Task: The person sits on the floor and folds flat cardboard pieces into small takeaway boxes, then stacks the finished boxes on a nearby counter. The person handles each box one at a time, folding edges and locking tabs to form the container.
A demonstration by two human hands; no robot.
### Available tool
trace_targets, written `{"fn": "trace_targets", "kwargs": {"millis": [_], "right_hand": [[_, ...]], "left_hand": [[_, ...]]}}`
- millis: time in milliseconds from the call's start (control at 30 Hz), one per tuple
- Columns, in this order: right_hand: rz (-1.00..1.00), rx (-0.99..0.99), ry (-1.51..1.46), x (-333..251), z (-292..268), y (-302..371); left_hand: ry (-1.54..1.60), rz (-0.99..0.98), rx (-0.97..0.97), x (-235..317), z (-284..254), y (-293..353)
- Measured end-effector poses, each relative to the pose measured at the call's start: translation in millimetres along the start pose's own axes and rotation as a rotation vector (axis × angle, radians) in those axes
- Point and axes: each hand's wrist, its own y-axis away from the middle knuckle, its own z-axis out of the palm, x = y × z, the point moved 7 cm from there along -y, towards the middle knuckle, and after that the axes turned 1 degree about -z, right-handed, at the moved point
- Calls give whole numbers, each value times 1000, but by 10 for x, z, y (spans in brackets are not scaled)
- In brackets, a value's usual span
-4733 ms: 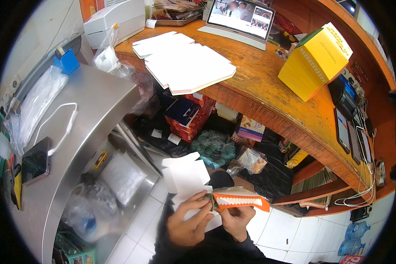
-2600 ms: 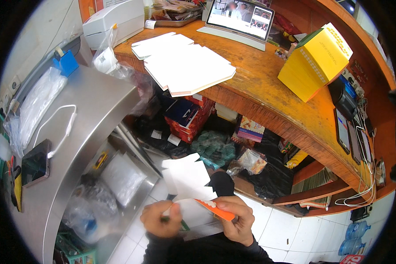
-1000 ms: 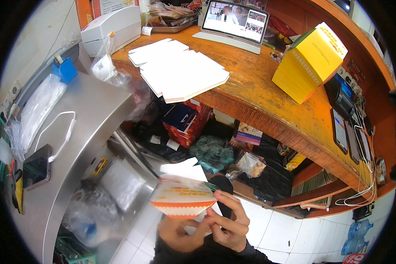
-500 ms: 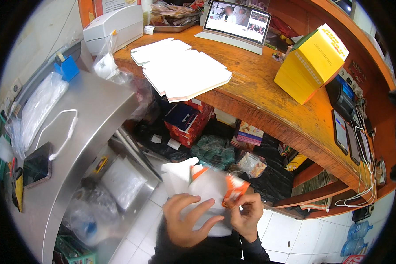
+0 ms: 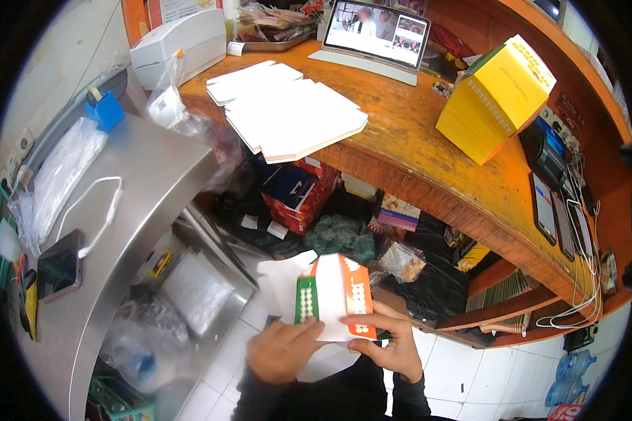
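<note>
Carton blank (image 5: 333, 298), white with orange and green panels, now half-erected, flat half a second ago. Held low over floor, near lap. Left hand (image 5: 282, 351) fingers underneath, right hand (image 5: 390, 345) fingers pinching orange side. Flat blanks stack (image 5: 295, 119) on wooden surface (image 5: 414, 161), well apart.

Small carton (image 5: 333, 295), white with orange and green printed panels, held low centre between both hands. Stack of flat white carton blanks (image 5: 288, 116) on the wooden counter. Yellow box stack (image 5: 497, 98) at counter right. Tablet screen (image 5: 376, 31) propped at the back, lit. Red boxes (image 5: 298, 193) under the counter.
</note>
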Motion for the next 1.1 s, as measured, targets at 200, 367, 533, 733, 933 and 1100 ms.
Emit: {"fn": "trace_targets", "kwargs": {"millis": [200, 367, 533, 733, 933, 1100], "right_hand": [[-22, 13, 125, -10, -11, -5], [-39, 177, -7, 1, -159, 54], [-110, 252, 92, 62, -176, 70], [-113, 669, 234, 408, -128, 286], [-92, 4, 350, 544, 605, 494], [-47, 178, -405, 440, 536, 298]], "left_hand": [[86, -106, 112, 2, -127, -76], [394, -488, 138, -233, -144, -100], [686, -558, -292, -250, 57, 73], [712, -574, -5, -397, -11, 51], [461, -613, 170, -237, 61, 10], [484, -573, 101, -102, 152, 30]]}}
